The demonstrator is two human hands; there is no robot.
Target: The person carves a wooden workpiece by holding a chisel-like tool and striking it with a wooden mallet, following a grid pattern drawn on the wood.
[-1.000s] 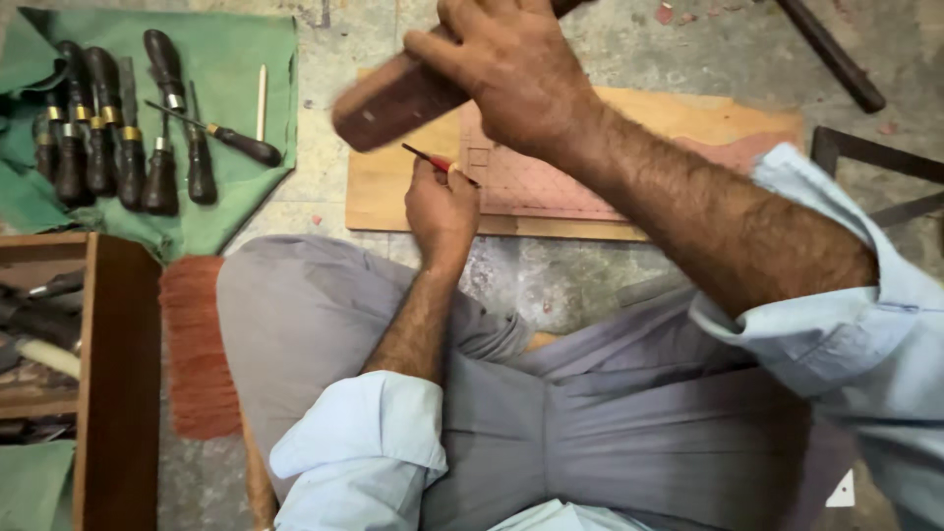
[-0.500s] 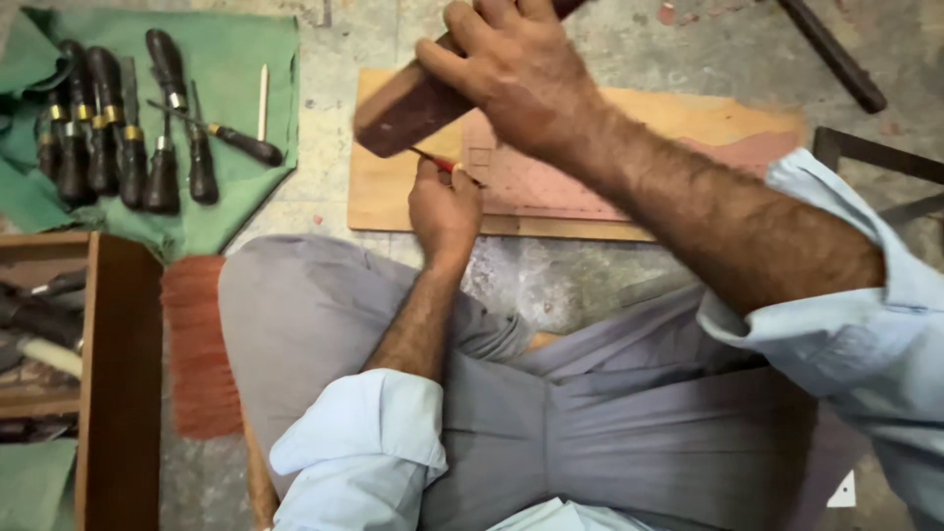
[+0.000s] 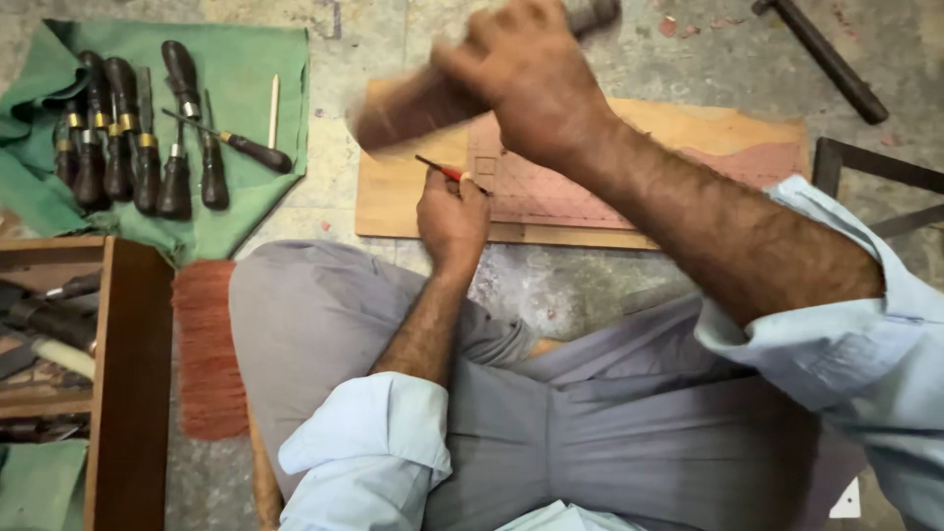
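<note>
Left hand point(image 3: 452, 211) grips a slim red-handled chisel point(image 3: 440, 169), its long axis slanting far-left over the flat wooden board point(image 3: 688, 133). Right hand point(image 3: 536, 84) clasps a blurred, blocky brown mallet point(image 3: 408, 108) pointing left.

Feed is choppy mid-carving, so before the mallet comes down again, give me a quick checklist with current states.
1. Chisel held in left hand, tip on the wooden board: ok.
2. Wooden mallet gripped in right hand, raised above the chisel: ok.
3. Mallet face lined up with chisel end: cannot tell, blurred.
4. Board flat on the floor: ok.
5. Spare chisels on the green cloth, apart from the board: ok.
</note>
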